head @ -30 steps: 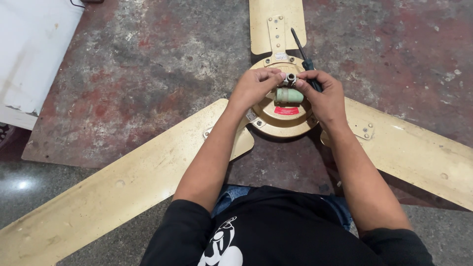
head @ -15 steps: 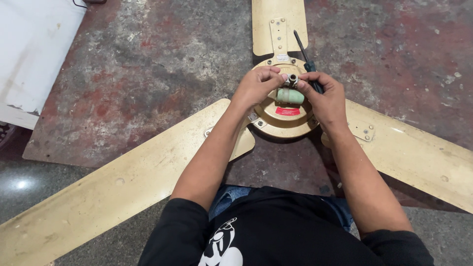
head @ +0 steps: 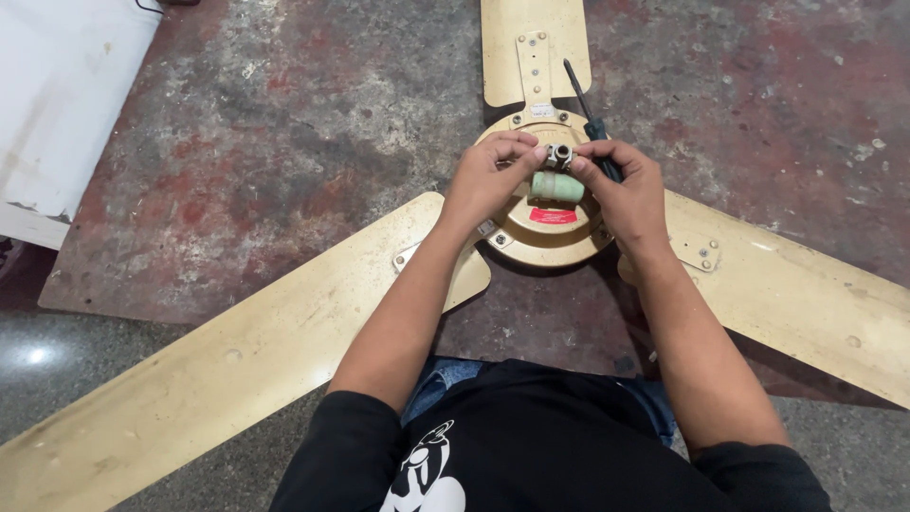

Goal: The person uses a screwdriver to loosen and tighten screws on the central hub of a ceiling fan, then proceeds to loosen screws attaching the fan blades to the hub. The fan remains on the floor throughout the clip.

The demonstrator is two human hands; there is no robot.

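Observation:
A gold ceiling fan lies flat on the floor, its round motor hub (head: 550,237) between my hands and three long blades spreading out. My left hand (head: 488,180) and my right hand (head: 621,190) meet at the short metal shaft (head: 559,154) in the hub's centre, fingertips pinching it from both sides. A pale green cylinder, likely a capacitor (head: 557,187), lies on the hub just below the shaft. My right hand also holds a dark-handled screwdriver (head: 586,104) whose shaft points away over the far blade (head: 533,43). A red label (head: 553,216) sits on the hub.
The fan rests on a rusty, mottled metal sheet (head: 284,142) laid on a grey stone floor. A white panel (head: 57,104) lies at the upper left. The left blade (head: 237,370) and the right blade (head: 806,303) stretch toward the frame's edges.
Both hands stay on the hub's centre shaft; the fingers have shifted slightly around it. The fan has not moved.

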